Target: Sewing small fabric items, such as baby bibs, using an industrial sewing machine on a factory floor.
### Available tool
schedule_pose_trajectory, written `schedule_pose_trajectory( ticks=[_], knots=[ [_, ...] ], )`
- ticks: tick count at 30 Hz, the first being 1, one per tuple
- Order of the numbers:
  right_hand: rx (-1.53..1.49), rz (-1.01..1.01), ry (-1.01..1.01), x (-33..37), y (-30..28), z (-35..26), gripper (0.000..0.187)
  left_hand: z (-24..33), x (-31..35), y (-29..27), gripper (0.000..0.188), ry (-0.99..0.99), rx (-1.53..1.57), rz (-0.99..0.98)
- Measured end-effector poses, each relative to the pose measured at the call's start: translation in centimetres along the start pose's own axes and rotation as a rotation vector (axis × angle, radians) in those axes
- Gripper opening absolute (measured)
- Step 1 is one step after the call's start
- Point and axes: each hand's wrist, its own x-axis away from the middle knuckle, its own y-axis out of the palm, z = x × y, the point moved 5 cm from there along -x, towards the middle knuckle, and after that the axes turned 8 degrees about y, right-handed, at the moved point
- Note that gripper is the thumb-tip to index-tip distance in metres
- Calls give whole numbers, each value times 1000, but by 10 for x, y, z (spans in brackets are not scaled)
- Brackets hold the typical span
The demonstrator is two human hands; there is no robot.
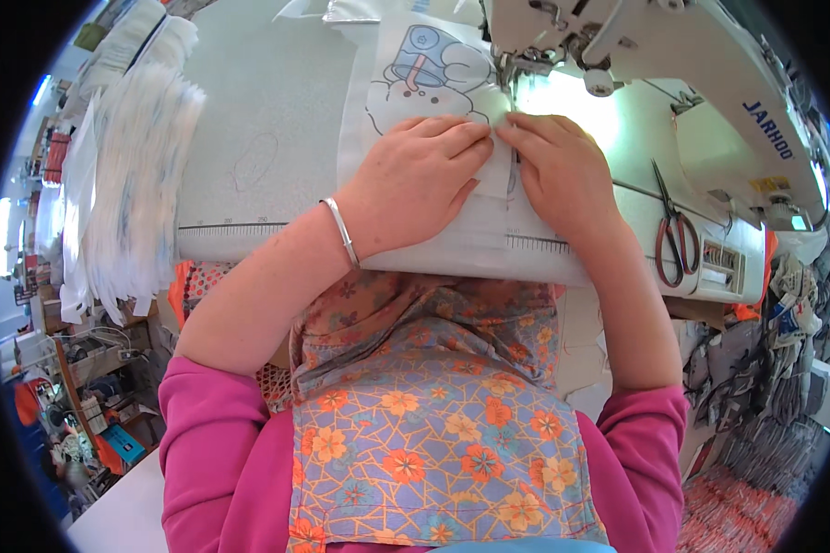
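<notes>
A white fabric piece (358, 138) printed with a cartoon animal and a blue cup lies under the needle area of a white sewing machine (701, 55). My left hand (424, 180) rests flat on the lower part of the print, its fingers stretched toward the presser foot (510, 78). Right of the stitching line, my right hand (563, 170) lies with fingers extended along the fabric's edge, its index fingertip just below the foot. Both hands press on the fabric close together. The right thumb is mostly hidden. A lamp lights the needle area brightly.
Black scissors with reddish handles (675, 240) lie on the table to the right, beside a small bobbin compartment (721, 267). A thick stack of white fabric pieces (134, 175) hangs at the table's left edge. A printed ruler strip (231, 228) runs along the front edge.
</notes>
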Motion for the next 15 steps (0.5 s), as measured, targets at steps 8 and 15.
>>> schedule_pose_trajectory(
  ticks=[8, 15],
  knots=[
    [289, 243, 683, 118, -98, 97, 27, -124, -62, -1, 16, -223, -42, 51],
    [-108, 12, 787, 152, -96, 103, 46, -183, -91, 55, 26, -396, -66, -386]
  ],
)
